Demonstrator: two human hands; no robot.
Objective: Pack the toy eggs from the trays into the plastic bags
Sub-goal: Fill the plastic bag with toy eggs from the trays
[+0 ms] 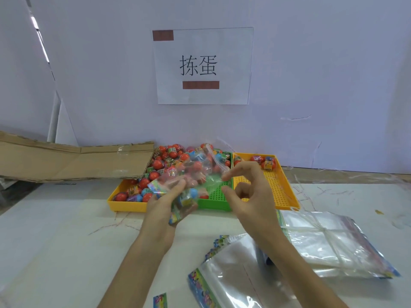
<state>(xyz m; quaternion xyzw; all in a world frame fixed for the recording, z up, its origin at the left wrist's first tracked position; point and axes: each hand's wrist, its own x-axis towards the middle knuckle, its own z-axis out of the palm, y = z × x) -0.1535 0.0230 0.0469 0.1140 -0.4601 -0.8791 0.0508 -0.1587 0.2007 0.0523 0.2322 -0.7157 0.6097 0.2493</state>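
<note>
My left hand (163,200) grips a clear plastic bag (195,174) with a colourful header, holding toy eggs inside, lifted in front of the trays. My right hand (246,190) pinches the bag's upper right edge between thumb and forefinger. Behind the bag, the left yellow tray (120,202) is piled with several red, blue and pink toy eggs (160,163). The green tray (216,204) in the middle shows bare mesh at its front. The right yellow tray (282,192) holds a few eggs (266,162) at its far end.
Stacks of empty plastic bags (329,245) lie at the right, with more bags (233,276) near the front edge. Flattened cardboard (77,161) rests at the left against the white wall. A paper sign (203,65) hangs on the wall.
</note>
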